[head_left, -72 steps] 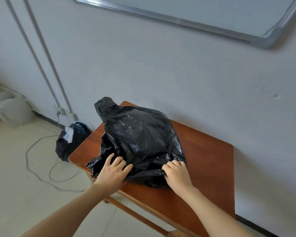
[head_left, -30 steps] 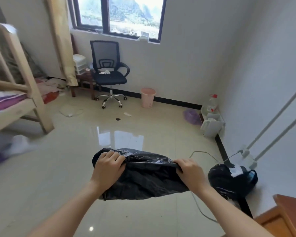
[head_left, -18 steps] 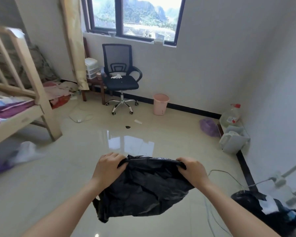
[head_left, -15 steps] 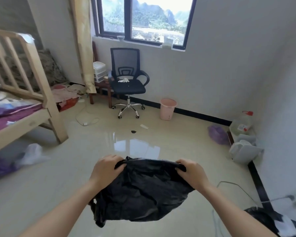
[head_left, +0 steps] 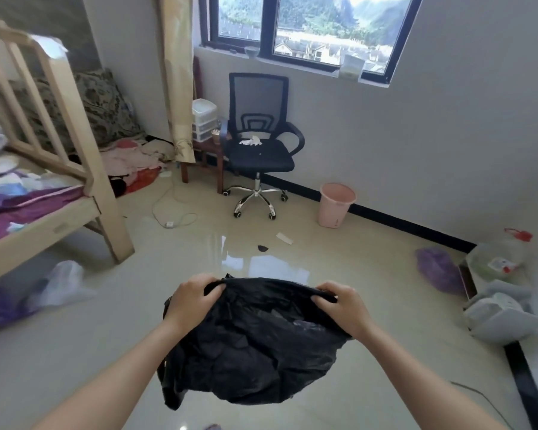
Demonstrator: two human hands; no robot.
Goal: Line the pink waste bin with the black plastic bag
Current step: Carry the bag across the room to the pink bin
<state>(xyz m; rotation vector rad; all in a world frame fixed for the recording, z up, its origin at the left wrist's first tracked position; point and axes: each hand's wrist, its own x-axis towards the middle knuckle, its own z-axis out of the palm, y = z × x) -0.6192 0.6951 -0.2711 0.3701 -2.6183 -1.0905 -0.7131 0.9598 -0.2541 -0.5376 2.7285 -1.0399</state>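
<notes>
The black plastic bag (head_left: 255, 342), gripped at its upper edge by both hands (head_left: 190, 301) (head_left: 343, 308), should be kept spread while carried to the pink waste bin (head_left: 336, 208), standing well apart by the far wall.

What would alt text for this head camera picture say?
Two bare hands, left hand and right hand, hold up a crumpled black plastic bag by its top edge above a shiny tiled floor. Across the room a pink bin stands by the wall, right of a black office chair under a window.
</notes>
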